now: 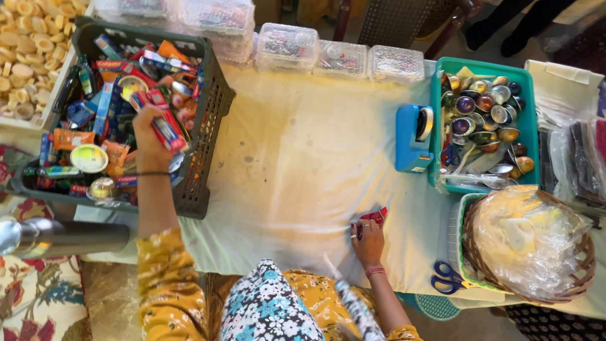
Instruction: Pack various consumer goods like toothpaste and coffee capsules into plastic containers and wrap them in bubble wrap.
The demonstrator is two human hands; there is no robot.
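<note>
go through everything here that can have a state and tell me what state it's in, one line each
left hand: raised over the crate, gripping a toothpaste box
right hand: pressed flat on a small red packet
dark crate: heaped full
teal tray: full of shiny cups
scissors: lying closed
clear lidded boxes: shut
wicker basket: plastic-covered

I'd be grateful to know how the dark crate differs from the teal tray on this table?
The dark crate has latticed walls, while the teal tray has solid ones. The crate holds small boxes and tubes, and the left hand grips a red box over it; the tray holds shiny round metal pieces, untouched. Both are rectangular, open-topped and full.
</note>
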